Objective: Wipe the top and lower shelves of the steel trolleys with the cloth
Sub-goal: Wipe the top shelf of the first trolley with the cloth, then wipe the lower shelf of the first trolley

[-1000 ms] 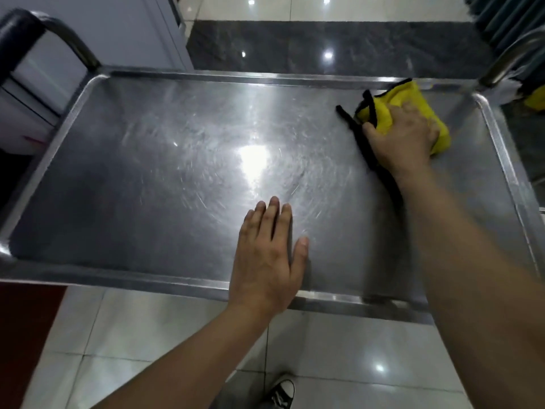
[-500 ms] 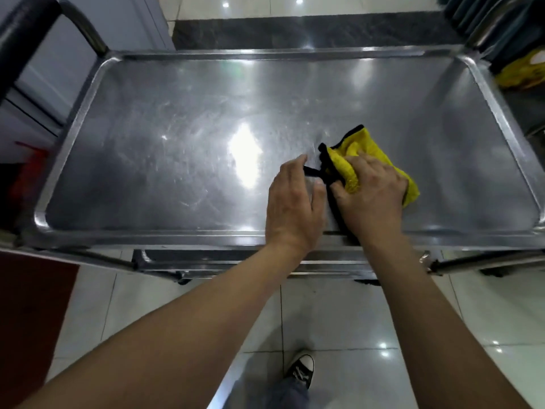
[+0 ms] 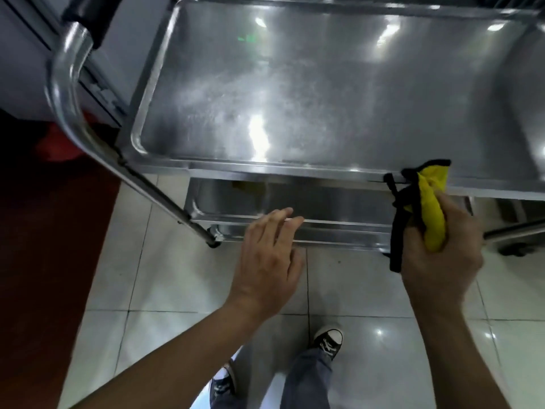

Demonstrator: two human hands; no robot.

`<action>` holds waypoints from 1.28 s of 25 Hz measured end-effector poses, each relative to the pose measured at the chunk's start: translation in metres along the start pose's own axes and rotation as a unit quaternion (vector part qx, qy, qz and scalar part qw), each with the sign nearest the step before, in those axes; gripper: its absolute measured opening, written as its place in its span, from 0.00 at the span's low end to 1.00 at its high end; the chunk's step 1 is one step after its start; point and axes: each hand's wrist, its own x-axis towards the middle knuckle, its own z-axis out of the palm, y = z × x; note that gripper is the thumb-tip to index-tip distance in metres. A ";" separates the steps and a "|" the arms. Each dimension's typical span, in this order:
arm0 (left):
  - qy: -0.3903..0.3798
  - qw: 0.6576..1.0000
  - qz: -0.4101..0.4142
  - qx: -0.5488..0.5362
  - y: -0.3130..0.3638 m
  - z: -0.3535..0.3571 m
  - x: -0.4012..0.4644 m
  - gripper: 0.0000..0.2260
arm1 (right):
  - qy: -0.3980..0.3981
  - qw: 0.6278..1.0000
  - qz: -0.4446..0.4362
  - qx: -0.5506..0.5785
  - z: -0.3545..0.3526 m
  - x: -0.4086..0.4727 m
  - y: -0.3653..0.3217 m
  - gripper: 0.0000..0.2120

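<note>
Right hand (image 3: 442,249) closed around the yellow cloth (image 3: 432,214), fingers curled and gripping it as a bunched roll. Upper end of the cloth rising past the fingers and lying against the near rim of the top shelf (image 3: 324,93), touching it or just in front of it, hard to tell which. Black edging strip (image 3: 396,240) hanging down on the thumb side of the fist, loose, ending below the knuckles.

Left hand (image 3: 268,261) holding nothing, fingers straight and slightly spread, palm down. Fingertips (image 3: 287,212) reaching to the front edge of the lower shelf (image 3: 324,202); touching or only above it, cannot tell, because of blur. Well apart from the cloth, with a stretch of that shelf edge between the two hands.

Beyond both sets of fingers, the top shelf wide and shiny, with white light spots and a dull streaky patch near its middle. Under it, just beyond the left fingertips, the lower shelf visible only as a narrow dark strip. On the far left of the left fingers, the curved steel handle (image 3: 67,113) of the trolley with a black grip at its top.

Below the wrists, glossy pale floor tiles (image 3: 177,276), a dark red area further left, and two black-and-white sneakers (image 3: 328,342) under grey trouser legs.
</note>
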 end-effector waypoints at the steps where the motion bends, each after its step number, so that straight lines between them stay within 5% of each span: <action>1: -0.006 1.000 -0.015 0.001 -0.013 0.000 -0.011 0.20 | 0.002 0.999 0.030 0.011 0.001 -0.024 -0.005 0.22; 6: -0.038 0.996 -0.075 0.006 -0.064 0.018 -0.056 0.20 | -0.038 0.977 0.188 0.097 0.041 -0.101 -0.012 0.20; 12: -0.056 0.989 -0.136 0.007 -0.114 0.072 -0.076 0.19 | -0.111 0.965 0.191 0.144 0.127 -0.106 0.006 0.17; 22: 0.040 0.993 -0.087 0.076 -0.238 0.152 -0.011 0.18 | -0.116 0.972 -0.048 0.199 0.305 -0.068 0.001 0.19; 27: 0.099 0.984 -0.119 0.090 -0.253 0.166 0.009 0.12 | -0.205 0.940 -0.199 0.189 0.363 -0.053 -0.023 0.21; 32: 0.172 0.980 -0.047 0.084 -0.273 0.183 -0.003 0.12 | -0.304 0.905 -0.281 0.094 0.440 -0.052 -0.040 0.26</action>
